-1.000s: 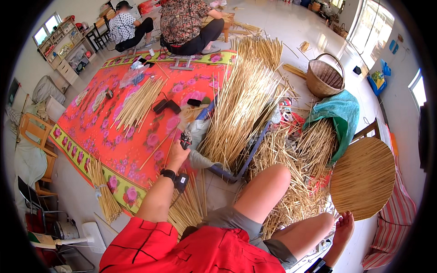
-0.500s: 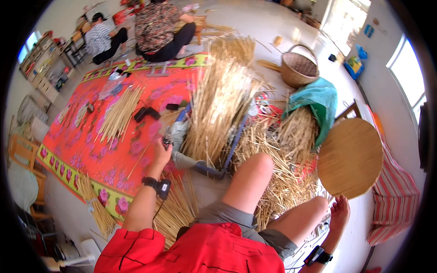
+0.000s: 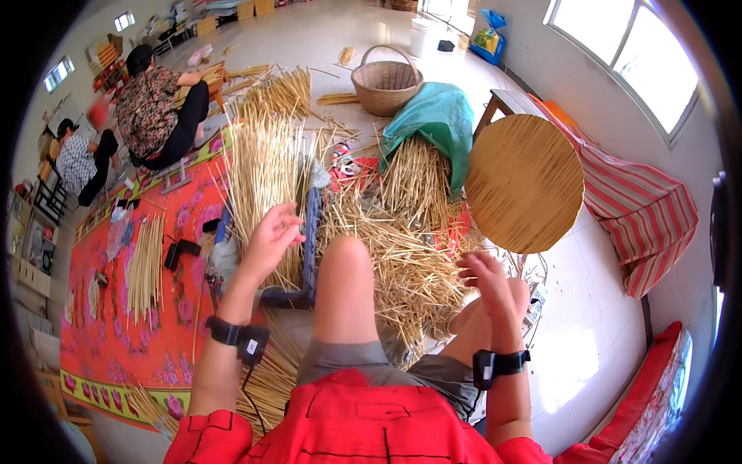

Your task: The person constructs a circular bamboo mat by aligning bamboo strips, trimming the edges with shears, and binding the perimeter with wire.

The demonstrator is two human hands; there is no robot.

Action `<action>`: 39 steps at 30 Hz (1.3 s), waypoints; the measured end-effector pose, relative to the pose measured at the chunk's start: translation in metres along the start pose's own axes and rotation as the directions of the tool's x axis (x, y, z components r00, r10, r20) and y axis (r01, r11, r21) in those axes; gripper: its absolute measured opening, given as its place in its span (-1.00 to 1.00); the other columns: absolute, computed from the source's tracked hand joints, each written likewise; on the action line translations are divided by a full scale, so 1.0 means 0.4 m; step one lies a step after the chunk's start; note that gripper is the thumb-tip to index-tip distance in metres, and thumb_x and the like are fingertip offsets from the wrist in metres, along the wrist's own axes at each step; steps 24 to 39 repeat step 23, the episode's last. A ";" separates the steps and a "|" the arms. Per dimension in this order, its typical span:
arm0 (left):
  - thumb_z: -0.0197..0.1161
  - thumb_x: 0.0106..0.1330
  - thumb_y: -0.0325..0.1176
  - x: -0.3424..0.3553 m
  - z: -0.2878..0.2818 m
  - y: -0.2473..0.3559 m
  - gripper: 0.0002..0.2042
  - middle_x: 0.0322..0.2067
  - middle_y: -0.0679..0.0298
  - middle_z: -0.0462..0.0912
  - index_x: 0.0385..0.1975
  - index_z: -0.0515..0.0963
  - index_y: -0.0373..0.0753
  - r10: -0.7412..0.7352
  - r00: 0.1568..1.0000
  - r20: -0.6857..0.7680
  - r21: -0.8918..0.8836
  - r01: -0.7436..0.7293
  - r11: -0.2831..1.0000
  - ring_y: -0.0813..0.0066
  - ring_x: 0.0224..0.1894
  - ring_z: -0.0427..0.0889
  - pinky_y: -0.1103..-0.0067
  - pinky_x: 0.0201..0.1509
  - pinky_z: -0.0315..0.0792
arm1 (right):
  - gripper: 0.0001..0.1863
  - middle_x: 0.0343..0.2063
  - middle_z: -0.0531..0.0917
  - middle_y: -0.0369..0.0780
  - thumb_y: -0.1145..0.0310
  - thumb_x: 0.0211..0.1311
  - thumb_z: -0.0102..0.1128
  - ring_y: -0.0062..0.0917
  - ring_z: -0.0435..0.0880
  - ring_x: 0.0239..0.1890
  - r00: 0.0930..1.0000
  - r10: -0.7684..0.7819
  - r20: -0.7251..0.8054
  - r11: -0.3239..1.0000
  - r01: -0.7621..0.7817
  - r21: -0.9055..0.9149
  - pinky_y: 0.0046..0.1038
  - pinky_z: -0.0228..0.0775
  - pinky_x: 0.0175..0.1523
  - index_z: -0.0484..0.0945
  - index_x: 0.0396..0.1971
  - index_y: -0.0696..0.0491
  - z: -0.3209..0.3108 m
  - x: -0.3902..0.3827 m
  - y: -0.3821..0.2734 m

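My left hand [image 3: 274,233] hovers above the near part of a blue-rimmed crate [image 3: 311,240], its fingers loosely bent and apart with nothing in them. In that crate stands a tall bundle of straw-coloured stalks [image 3: 267,166], leaning away from me. My right hand [image 3: 490,282] is raised over my right knee, fingers spread and slightly curled, holding nothing. Just beyond it a round, flat, brown board [image 3: 525,184] stands tilted. Between my hands, a heap of loose cut stalks [image 3: 390,259] covers the floor. A green sack [image 3: 434,116] spills more stalks behind the heap.
A wicker basket [image 3: 386,87] with a hoop handle sits beyond the sack. To the left, a red floral mat [image 3: 108,309] carries a row of stalks [image 3: 145,267] and dark objects. Two people sit low at the far left. A striped cloth [image 3: 634,205] hangs on the right.
The view has swung to the right. My left hand has left a small dark object near the crate and is now empty. My right hand has risen from beside the round board.
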State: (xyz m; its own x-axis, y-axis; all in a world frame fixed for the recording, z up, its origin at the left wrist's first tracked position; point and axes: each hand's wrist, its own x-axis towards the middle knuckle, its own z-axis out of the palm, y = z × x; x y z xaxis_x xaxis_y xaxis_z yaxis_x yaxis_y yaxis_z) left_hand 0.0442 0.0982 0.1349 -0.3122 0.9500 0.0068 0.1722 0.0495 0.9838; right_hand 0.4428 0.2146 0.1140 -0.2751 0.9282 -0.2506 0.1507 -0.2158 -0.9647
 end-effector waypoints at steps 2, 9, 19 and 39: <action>0.03 0.42 -0.39 0.071 0.060 0.063 -0.62 -0.08 0.17 0.57 0.20 0.27 -0.29 0.027 0.996 0.082 -0.046 -0.023 0.999 0.49 -0.22 0.64 0.61 -0.13 0.48 | -0.68 -0.23 0.67 -0.21 0.23 0.37 0.04 -0.58 0.60 -0.29 0.991 0.077 0.110 0.987 -0.060 -0.149 -0.54 0.43 -0.22 0.52 -0.08 0.18 0.010 0.046 0.072; 0.05 0.40 -0.35 0.363 0.306 0.133 -0.69 -0.11 0.18 0.61 0.10 0.35 -0.23 -0.001 0.949 0.316 -0.251 0.084 0.964 0.52 -0.25 0.64 0.61 -0.17 0.50 | -0.56 -0.18 0.66 0.03 0.11 0.18 0.07 -0.14 0.63 -0.08 0.940 0.184 0.287 0.745 0.057 -0.664 -0.24 0.43 0.04 0.61 -0.12 0.16 0.078 0.245 0.323; 0.02 0.32 -0.45 0.678 0.546 -0.131 -0.84 -0.25 0.18 0.65 -0.14 0.45 -0.23 -0.478 0.799 0.365 -0.717 0.569 0.402 0.58 -0.39 0.60 0.62 -0.30 0.54 | -0.30 0.25 0.28 0.09 0.06 0.19 0.14 0.01 0.36 0.21 0.928 0.347 0.131 0.585 -0.105 -0.804 -0.17 0.28 0.25 0.27 0.25 0.16 0.147 0.549 0.507; 0.07 0.33 -0.35 0.704 0.506 -0.243 -0.80 -0.18 0.17 0.63 -0.10 0.47 -0.19 -0.596 0.734 0.327 -0.721 0.601 0.344 0.53 -0.36 0.59 0.51 -0.15 0.57 | -0.24 0.39 0.05 0.00 0.01 0.24 0.13 -0.05 0.03 0.41 0.957 0.284 0.061 0.505 -0.095 -0.858 -0.09 0.11 0.36 0.13 0.35 0.01 0.162 0.665 0.615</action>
